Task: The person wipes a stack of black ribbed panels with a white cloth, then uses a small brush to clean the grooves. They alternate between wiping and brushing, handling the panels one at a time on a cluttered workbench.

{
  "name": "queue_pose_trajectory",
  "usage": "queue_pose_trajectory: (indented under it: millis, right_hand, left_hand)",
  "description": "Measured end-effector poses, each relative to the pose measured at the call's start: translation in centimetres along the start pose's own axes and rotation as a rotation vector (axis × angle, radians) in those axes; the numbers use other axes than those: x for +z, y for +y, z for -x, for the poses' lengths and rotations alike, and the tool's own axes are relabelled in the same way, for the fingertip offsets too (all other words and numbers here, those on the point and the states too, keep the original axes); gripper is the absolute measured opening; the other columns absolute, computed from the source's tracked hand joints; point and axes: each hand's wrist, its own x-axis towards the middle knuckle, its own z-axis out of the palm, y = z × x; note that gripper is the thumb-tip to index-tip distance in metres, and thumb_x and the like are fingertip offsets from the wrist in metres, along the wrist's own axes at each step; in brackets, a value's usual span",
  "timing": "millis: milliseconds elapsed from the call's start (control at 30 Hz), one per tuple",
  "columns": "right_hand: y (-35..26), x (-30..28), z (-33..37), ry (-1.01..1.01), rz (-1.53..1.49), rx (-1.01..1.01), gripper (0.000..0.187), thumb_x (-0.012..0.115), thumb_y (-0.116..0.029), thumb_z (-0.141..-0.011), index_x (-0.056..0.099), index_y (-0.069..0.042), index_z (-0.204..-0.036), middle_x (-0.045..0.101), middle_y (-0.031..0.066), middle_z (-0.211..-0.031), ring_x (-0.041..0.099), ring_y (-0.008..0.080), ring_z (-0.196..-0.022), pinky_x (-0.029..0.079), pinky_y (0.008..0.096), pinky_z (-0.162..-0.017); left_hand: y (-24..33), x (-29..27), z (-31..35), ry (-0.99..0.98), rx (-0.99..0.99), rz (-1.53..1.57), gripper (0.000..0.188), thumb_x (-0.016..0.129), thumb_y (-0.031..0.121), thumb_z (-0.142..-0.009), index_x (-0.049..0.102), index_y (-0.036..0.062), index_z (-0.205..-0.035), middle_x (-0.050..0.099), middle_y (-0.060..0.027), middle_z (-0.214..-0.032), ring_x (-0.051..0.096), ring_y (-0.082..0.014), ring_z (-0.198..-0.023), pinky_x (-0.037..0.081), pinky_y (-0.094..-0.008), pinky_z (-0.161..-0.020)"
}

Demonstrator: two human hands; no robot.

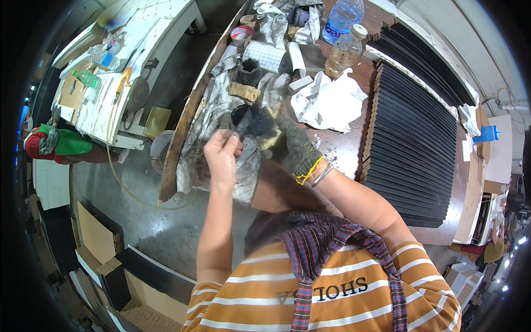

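My left hand is bare, its fingers pinched together just in front of a dark, blackened cup; whatever lies between the fingertips is too small to make out. On my right hand is a grey, stained work glove with a yellow cuff edge. Its fingers bend in around a blackened, yellowish piece beside the cup, but its kind is unclear. Beneath both hands spreads a dirty grey cloth. Farther back on the cloth are a tan block and another black cup.
Crumpled white paper lies right of my glove. Behind it stand a glass jar and a plastic bottle. Long black strips are stacked at the right. A wooden edge bounds the bench's left. Another person is at a white table.
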Motion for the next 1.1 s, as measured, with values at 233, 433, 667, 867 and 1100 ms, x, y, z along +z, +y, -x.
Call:
queue_pose_trajectory:
  millis: [233, 433, 667, 867, 1100]
  right_hand:
    - [-0.6, -0.6, 0.3, -0.003, -0.004, 0.007, 0.028, 0.055, -0.025, -0.109, 0.066, -0.007, -0.127, 0.072, 0.0045, -0.111, 0.069, 0.0186, -0.1, 0.058, 0.0334, -0.089]
    - [-0.5, -2.2, 0.3, -0.008, 0.463, -0.188, 0.03, 0.054, -0.024, -0.109, 0.064, -0.005, -0.131, 0.071, 0.0083, -0.12, 0.067, 0.0213, -0.109, 0.056, 0.036, -0.098]
    - [-0.5, -3.4, 0.4, -0.054, -0.012, -0.055, 0.035, 0.05, -0.026, -0.111, 0.061, -0.004, -0.136, 0.07, 0.0099, -0.126, 0.067, 0.0231, -0.114, 0.055, 0.0375, -0.102]
    - [-0.2, -3.5, 0.6, -0.143, 0.404, -0.182, 0.035, 0.048, -0.023, -0.112, 0.06, -0.003, -0.138, 0.068, 0.0108, -0.13, 0.066, 0.0223, -0.119, 0.054, 0.0352, -0.104]
    - [-0.2, -3.2, 1.5, -0.113, 0.778, -0.334, 0.034, 0.047, -0.021, -0.112, 0.058, -0.004, -0.139, 0.067, 0.0095, -0.131, 0.066, 0.0202, -0.117, 0.055, 0.0323, -0.101]
  left_hand:
    - [-0.8, 0.4, 0.1, -0.061, -0.184, 0.007, 0.003, 0.068, 0.002, -0.097, 0.068, 0.0037, -0.095, 0.067, -0.0009, -0.077, 0.06, -0.0075, -0.066, 0.046, -0.0232, -0.062]
    - [-2.3, -0.3, -0.2, 0.037, -0.133, 0.039, 0.005, 0.069, 0.0, -0.096, 0.068, 0.0033, -0.094, 0.067, -0.001, -0.078, 0.06, -0.0081, -0.066, 0.046, -0.0245, -0.061]
    - [-2.0, -0.1, 0.5, 0.079, -0.027, 0.083, 0.007, 0.067, 0.001, -0.097, 0.067, 0.004, -0.091, 0.066, -0.0004, -0.076, 0.058, -0.008, -0.066, 0.046, -0.0233, -0.064]
    - [-1.6, 1.6, 0.6, -0.106, -0.29, 0.004, 0.006, 0.065, 0.0, -0.098, 0.067, 0.0033, -0.094, 0.065, -0.0012, -0.077, 0.059, -0.0079, -0.067, 0.048, -0.0237, -0.062]
    - [-2.1, 2.0, 0.6, -0.004, -0.075, 0.011, 0.007, 0.065, 0.001, -0.099, 0.066, 0.0035, -0.093, 0.066, -0.0006, -0.077, 0.058, -0.0073, -0.066, 0.046, -0.0233, -0.062]
